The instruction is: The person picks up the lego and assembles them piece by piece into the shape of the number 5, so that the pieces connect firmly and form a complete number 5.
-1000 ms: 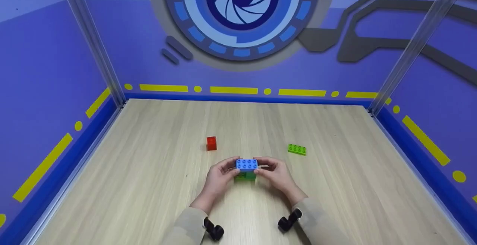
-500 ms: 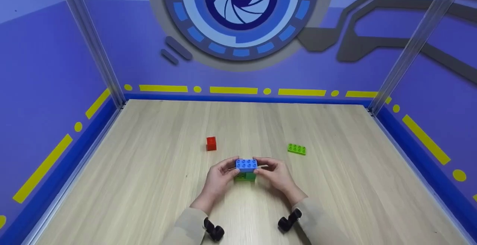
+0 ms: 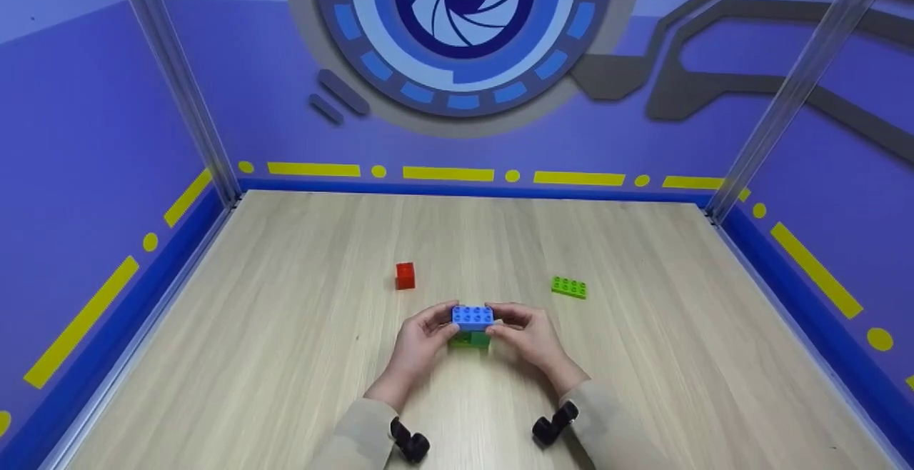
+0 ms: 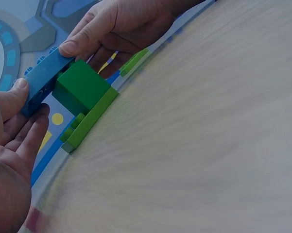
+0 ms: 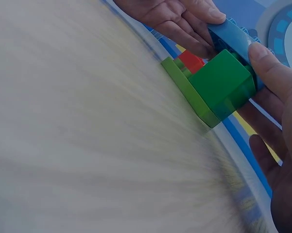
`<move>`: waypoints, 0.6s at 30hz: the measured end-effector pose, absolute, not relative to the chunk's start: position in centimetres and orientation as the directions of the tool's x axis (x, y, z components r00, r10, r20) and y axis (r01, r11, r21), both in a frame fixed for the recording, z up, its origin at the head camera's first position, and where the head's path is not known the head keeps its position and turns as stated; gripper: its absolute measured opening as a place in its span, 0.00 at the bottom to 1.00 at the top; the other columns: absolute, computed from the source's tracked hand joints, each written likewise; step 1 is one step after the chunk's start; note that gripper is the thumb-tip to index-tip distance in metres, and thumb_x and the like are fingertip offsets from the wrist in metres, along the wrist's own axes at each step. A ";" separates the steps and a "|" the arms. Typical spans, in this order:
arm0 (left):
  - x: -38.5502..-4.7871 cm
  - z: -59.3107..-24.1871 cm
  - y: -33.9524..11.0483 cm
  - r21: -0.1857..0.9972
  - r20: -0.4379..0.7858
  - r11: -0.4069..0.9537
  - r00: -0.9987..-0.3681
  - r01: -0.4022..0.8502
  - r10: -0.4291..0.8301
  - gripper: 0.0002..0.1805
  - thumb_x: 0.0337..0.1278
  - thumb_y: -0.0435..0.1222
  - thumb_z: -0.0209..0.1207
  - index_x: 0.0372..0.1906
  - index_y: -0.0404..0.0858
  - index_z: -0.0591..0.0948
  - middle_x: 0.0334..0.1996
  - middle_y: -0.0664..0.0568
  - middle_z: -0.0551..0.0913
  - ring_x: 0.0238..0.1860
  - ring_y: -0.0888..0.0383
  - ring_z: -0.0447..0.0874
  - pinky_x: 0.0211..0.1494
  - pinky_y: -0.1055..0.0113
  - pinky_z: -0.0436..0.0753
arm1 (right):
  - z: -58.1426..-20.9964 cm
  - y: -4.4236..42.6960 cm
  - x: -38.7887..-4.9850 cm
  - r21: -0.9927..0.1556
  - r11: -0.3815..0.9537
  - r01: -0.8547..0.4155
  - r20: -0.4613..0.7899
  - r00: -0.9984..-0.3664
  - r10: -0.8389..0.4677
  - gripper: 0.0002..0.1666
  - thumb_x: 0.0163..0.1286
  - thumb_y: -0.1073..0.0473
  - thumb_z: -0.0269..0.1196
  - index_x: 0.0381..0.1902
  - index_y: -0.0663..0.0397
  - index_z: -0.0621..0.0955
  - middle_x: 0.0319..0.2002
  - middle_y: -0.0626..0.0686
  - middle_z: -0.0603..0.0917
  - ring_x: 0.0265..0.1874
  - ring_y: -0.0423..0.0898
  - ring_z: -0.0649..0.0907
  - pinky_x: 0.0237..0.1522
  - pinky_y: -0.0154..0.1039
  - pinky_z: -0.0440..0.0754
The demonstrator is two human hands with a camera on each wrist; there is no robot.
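While both hands meet at the blue brick (image 3: 472,318), the grip of the left hand (image 3: 420,339) is closed on one end and the grip of the right hand (image 3: 530,334) on the other, each with thumb and fingers parted only by the brick itself. The brick lies over the dark green block (image 4: 82,86), which stands on the right end of a light green plate (image 4: 94,121); the plate rests on the surface (image 3: 300,277), with some studs bare on its left side. From the left wrist, one sees a green stud just under the blue brick, so I cannot tell whether the two are fully joined. The main risk, I think, is uneven pressing: since the left part of the brick overhangs with no support beneath, a stronger push from the left hand could tilt it, and then lift its other end or loosen the block from the plate. If studs and sockets are not in line, force could also make the pieces slip sideways. The red block (image 3: 405,276) and the loose lime brick (image 3: 569,286) lie farther forward, apart from both hands, so a collision with them seems less likely
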State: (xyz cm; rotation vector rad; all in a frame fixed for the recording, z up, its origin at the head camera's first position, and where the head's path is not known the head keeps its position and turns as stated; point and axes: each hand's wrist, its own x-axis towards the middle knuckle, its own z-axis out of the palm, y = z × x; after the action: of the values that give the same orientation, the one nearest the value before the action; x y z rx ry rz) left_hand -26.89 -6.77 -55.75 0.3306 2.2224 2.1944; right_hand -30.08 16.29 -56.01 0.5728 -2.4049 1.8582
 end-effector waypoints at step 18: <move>-27.0 -55.9 -6.7 0.985 0.169 -0.019 -0.972 0.169 0.163 0.23 0.69 0.27 0.61 0.66 0.29 0.77 0.65 0.34 0.80 0.64 0.43 0.82 0.63 0.73 0.82 | -55.8 16.3 -29.7 -0.899 0.233 -0.371 0.305 -0.912 -0.273 0.24 0.59 0.63 0.76 0.54 0.63 0.86 0.52 0.63 0.89 0.48 0.43 0.89 0.54 0.41 0.89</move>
State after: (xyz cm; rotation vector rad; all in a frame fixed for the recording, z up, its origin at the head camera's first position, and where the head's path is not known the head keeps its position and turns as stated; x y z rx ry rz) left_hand -26.96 -6.72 -55.87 0.3727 2.2032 2.2137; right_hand -29.74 16.26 -55.83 0.6289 -2.3997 1.7884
